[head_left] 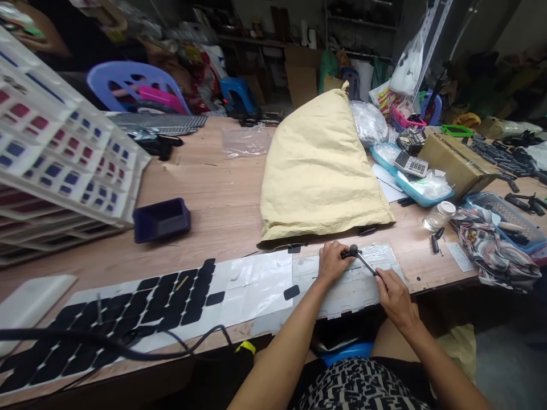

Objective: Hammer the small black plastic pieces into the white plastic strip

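My left hand (332,261) is closed around a small black part (348,253) on the white sheet (256,285) at the table's near edge. A thin metal tool with a round black head (361,257) is gripped in my right hand (391,289); its head touches the black part. Rows of flat black pads (141,307) lie on the sheet to the left, and one single pad (291,292) lies near my left forearm.
A stuffed tan sack (320,165) lies behind my hands. A dark purple tray (162,219) and stacked white racks (55,154) stand at left. A glass jar (439,215), patterned cloth (491,247), blue baskets and a cardboard box (457,162) crowd the right. A black cable (119,344) crosses the front left.
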### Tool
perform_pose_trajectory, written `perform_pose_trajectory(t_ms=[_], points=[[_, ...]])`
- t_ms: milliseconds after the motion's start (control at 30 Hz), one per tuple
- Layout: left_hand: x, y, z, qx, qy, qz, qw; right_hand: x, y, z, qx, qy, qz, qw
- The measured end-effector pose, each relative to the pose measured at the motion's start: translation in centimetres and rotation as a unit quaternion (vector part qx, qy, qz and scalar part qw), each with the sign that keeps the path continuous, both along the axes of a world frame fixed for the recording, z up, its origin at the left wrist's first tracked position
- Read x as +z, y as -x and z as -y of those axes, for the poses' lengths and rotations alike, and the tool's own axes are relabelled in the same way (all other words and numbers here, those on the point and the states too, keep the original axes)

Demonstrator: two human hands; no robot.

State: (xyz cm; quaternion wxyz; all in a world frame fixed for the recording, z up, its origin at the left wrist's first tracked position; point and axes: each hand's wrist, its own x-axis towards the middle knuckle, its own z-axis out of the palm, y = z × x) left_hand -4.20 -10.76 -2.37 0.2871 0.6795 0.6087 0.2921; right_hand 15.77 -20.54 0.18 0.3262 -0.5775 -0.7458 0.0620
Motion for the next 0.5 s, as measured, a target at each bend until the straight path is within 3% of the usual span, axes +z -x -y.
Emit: perform_pose_trajectory(t_ms=[267, 400, 500], points=[[-0.2, 0.1, 0.0, -0.008, -0.007, -0.010, 1.000, -0.6, -7.0, -4.0, -0.138, -0.088, 0.192, 0.968], [0.3, 0.4, -0.1, -0.020, -0.017, -0.006, 1.000, -1.8, -7.8, -4.3, -0.194, -0.070, 0.221, 0.953], [1.2, 0.6, 1.6, -0.018, -0.057, 0.012, 0.998, -2.1, -7.4, -4.0, -0.205, -0.052, 0.221, 0.952]])
